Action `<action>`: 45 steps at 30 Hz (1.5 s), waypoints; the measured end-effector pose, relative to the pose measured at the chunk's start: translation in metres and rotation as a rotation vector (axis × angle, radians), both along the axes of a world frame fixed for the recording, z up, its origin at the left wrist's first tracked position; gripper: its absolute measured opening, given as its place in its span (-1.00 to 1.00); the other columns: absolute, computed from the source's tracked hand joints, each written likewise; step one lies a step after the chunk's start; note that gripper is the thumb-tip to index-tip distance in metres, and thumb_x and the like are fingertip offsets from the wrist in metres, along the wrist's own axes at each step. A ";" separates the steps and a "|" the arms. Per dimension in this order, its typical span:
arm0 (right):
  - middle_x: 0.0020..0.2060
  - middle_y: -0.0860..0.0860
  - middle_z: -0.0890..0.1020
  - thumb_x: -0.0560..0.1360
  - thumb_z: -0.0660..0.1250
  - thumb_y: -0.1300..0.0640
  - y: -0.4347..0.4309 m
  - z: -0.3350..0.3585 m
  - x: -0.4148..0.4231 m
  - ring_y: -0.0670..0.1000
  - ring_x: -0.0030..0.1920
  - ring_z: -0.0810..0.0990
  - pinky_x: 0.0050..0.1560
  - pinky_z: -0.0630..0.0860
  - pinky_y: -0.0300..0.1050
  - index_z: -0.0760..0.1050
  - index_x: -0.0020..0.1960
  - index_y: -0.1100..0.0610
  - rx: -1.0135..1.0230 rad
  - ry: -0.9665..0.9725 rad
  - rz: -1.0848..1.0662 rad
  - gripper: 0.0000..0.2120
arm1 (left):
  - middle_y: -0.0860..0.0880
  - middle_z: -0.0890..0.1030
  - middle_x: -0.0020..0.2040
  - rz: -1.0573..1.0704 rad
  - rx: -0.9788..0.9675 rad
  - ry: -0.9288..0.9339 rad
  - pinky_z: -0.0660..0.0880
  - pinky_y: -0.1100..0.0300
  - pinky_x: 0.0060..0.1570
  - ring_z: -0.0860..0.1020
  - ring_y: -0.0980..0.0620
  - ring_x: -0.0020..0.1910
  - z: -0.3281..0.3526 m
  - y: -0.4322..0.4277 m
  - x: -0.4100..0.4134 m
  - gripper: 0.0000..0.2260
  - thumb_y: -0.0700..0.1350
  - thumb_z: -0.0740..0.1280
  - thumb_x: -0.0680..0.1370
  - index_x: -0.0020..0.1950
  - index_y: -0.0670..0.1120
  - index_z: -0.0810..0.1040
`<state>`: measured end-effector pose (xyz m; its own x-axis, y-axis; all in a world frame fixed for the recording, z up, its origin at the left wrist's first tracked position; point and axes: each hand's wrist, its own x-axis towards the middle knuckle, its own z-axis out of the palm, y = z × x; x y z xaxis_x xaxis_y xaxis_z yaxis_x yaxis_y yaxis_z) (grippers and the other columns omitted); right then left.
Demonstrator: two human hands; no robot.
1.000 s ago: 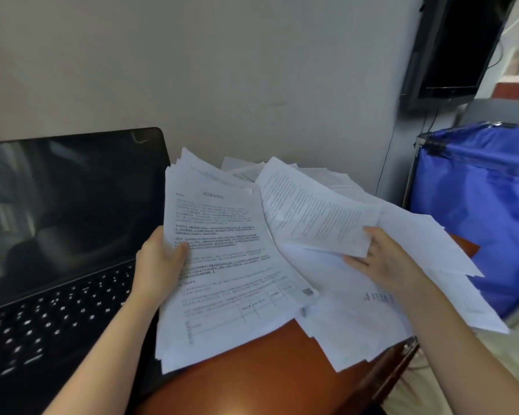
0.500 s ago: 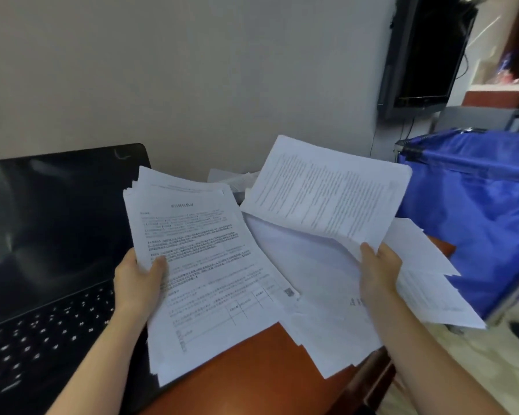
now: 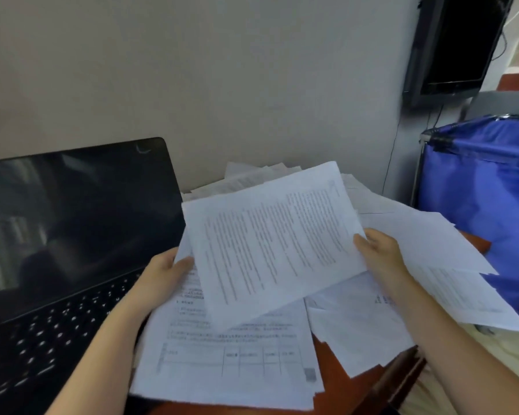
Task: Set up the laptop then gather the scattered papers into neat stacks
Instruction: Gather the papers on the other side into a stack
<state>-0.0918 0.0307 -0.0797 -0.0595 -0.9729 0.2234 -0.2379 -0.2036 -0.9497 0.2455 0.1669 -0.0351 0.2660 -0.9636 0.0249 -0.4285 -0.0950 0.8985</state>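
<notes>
Sheet (image 3: 276,244) pinched in your right hand (image 3: 378,253) | lies askew over stack (image 3: 228,363) gripped by your left hand (image 3: 162,277) | long edges crossed, not parallel

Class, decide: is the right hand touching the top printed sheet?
Touching. The head view shows the right hand pinching the top sheet at its right edge, thumb lying over the paper.

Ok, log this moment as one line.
laptop open | left hand holds stack | right hand holds sheet over stack | loose papers scattered at right
</notes>
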 end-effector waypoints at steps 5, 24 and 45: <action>-0.26 0.23 0.46 0.58 0.16 0.26 -0.029 0.020 0.010 0.03 -0.18 0.42 -0.19 0.27 -0.13 0.44 -0.17 0.39 0.004 0.479 0.228 -0.77 | 0.00 0.57 -0.18 0.134 0.025 0.078 0.42 0.16 -0.08 0.55 -0.01 -0.07 0.004 -0.005 -0.008 -0.64 0.01 0.05 0.66 -0.16 -0.08 0.53; 0.09 0.09 0.52 0.61 0.12 0.13 -0.051 0.017 0.138 0.14 0.14 0.40 0.19 0.27 -0.02 0.52 0.07 0.20 -0.408 0.998 0.374 -0.76 | 0.01 0.68 -0.09 -0.034 0.067 0.071 0.55 0.24 -0.23 0.66 0.03 -0.10 -0.007 -0.011 0.007 -0.86 -0.09 0.39 0.49 0.04 -0.04 0.55; 0.30 0.09 0.41 0.36 0.41 -0.26 -0.091 0.055 0.075 0.12 0.27 0.42 0.19 0.39 -0.02 0.29 0.37 0.20 0.301 1.275 0.281 -0.21 | 0.10 0.58 -0.11 0.294 -0.269 -0.042 0.48 0.17 -0.22 0.57 0.06 -0.12 -0.023 -0.012 0.018 -0.89 -0.21 0.33 0.53 0.02 -0.05 0.51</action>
<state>-0.0165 -0.0605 -0.0246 0.2372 -0.9386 -0.2507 -0.9700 -0.2148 -0.1136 0.2635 0.1552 -0.0586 0.5225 -0.8043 0.2830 -0.4548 0.0178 0.8904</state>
